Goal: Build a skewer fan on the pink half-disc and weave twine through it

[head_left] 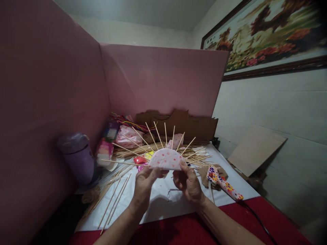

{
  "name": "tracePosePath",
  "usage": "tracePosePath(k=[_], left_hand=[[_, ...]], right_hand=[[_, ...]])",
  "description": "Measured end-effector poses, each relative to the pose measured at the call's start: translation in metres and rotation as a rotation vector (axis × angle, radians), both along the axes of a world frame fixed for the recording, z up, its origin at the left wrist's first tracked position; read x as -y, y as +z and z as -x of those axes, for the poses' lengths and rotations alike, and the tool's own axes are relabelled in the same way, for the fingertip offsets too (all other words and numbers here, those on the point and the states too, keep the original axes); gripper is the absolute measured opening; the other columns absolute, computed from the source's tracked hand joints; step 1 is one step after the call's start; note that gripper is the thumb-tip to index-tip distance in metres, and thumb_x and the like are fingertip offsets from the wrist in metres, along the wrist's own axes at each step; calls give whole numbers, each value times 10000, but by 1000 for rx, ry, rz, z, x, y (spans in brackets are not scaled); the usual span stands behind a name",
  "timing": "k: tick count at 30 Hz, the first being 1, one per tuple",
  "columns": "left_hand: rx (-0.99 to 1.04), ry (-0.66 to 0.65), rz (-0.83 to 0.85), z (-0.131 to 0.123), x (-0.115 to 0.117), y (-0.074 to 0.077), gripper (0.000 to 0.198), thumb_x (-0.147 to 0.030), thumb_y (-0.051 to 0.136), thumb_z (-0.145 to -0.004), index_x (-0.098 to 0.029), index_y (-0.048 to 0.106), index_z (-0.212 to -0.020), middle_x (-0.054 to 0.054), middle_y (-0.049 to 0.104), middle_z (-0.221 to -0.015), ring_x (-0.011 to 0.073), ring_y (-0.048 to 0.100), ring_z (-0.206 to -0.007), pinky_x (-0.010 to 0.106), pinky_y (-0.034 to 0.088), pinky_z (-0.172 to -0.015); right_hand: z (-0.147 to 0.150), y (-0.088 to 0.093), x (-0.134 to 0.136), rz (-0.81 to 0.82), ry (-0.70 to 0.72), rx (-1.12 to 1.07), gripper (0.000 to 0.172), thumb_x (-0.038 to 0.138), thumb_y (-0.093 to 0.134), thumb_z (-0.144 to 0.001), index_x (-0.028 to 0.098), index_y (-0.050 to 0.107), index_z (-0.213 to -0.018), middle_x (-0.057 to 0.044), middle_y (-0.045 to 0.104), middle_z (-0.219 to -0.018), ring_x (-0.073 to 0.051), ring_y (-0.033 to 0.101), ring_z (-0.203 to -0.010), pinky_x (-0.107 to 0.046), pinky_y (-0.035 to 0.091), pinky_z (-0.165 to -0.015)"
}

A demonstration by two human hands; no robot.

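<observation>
Between my hands is a half-round piece covered in white cloth with pink-red dots [167, 159], raised over the table. Several thin wooden sticks [166, 133] fan outward from its curved edge like rays. My left hand [144, 185] pinches its lower left corner, thumb in front and fingers behind. At the lower right corner, my right hand [189, 182] grips it the same way, with the fingertips partly hidden. The straight edge faces me.
On the white table cover [122, 204] lie loose sticks [116, 200], with a stick pile [135, 149] farther back. A flower-patterned glue gun [224, 183] with a cord rests on cardboard at right. A purple bin [79, 160] stands left; pink panels [163, 78] border the back and left.
</observation>
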State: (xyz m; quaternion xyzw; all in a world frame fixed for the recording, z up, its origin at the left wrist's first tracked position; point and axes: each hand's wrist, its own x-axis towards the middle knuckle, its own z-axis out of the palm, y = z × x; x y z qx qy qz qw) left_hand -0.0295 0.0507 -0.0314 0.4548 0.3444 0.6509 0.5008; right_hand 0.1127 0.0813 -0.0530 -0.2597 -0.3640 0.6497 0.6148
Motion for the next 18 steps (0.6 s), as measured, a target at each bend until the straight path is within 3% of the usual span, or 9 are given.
tracePosePath(k=[8, 18], left_hand=[[-117, 66, -54, -1, 2, 5, 240, -339, 707, -725, -121, 721, -822, 91, 738, -755, 205, 681, -678, 312, 527, -686], [-187, 101, -11, 1, 6, 7, 366, -468, 640, -762, -105, 691, -772, 103, 733, -686, 186, 666, -566, 288, 521, -592]], right_hand=[[1, 10, 6, 99, -2, 4, 435, 484, 653, -711, 154, 490, -480, 51, 436, -326, -28, 295, -250, -145, 185, -280], [1, 6, 6, 108, -46, 39, 454, 493, 643, -710, 149, 496, -453, 40, 444, -322, -32, 291, -243, -156, 177, -280]])
